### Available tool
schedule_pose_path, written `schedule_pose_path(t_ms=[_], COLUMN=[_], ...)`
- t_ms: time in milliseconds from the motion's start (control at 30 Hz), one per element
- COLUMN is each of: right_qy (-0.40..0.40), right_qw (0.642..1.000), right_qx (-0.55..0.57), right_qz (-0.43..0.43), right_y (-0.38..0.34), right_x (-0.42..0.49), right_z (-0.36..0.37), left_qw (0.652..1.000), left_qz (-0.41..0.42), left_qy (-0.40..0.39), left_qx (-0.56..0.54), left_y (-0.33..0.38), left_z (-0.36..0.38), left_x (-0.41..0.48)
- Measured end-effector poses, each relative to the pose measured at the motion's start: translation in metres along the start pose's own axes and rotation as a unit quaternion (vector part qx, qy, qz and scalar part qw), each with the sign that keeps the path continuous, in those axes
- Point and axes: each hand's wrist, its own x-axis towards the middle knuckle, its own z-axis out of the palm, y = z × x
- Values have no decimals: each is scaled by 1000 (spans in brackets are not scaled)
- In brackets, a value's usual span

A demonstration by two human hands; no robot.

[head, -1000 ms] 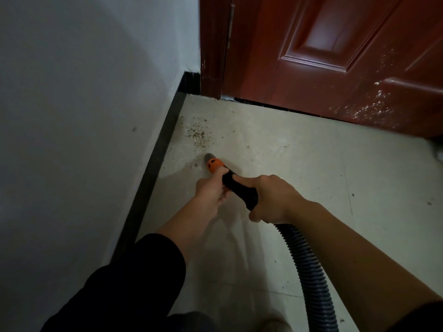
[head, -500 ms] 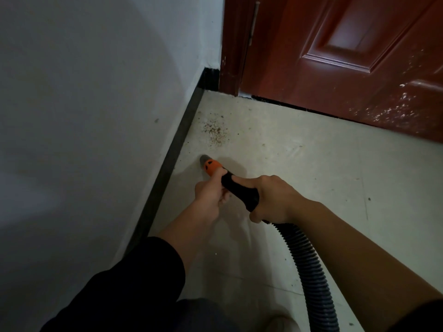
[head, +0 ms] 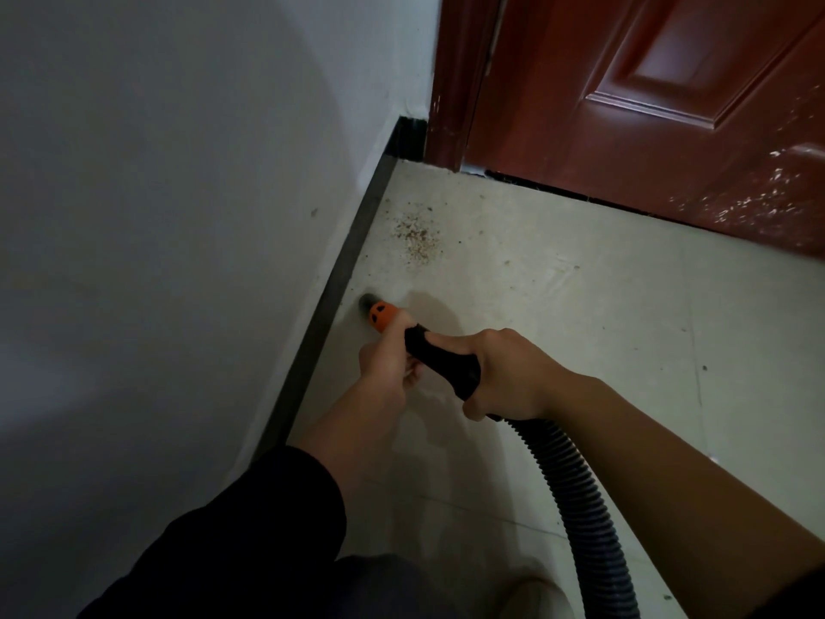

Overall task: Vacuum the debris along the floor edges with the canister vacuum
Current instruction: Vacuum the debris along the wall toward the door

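The vacuum's orange nozzle [head: 380, 315] with a grey brush tip points down at the pale floor, close to the dark baseboard [head: 339, 279]. My left hand [head: 386, 361] grips the wand just behind the orange part. My right hand [head: 504, 373] grips the black handle [head: 439, 357], from which the ribbed black hose [head: 576, 498] runs back to the lower right. A patch of brown crumbs and debris [head: 415, 236] lies on the floor ahead of the nozzle, near the corner. The canister is out of view.
A white wall [head: 178, 216] fills the left side. A dark red door [head: 647, 105] with its frame closes the far end, with a dark gap under it. A few small specks dot the floor tiles [head: 625, 332] to the right. My knee and shoe show at the bottom edge.
The nozzle has slid left from beside the debris patch to right by the baseboard. My view has shifted left, so the door and corner sit further right.
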Motion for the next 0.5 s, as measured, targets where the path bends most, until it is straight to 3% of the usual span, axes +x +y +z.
schedule_pose_path(t_ms=[500], right_qy=[5], right_qw=[1000], right_qx=[-5], right_qz=[-18], right_y=[-18], right_x=[15], right_z=[7], left_qw=[996], left_qz=[33], left_qy=[-59], left_qx=[62], left_y=[14], left_z=[-27], left_x=[14])
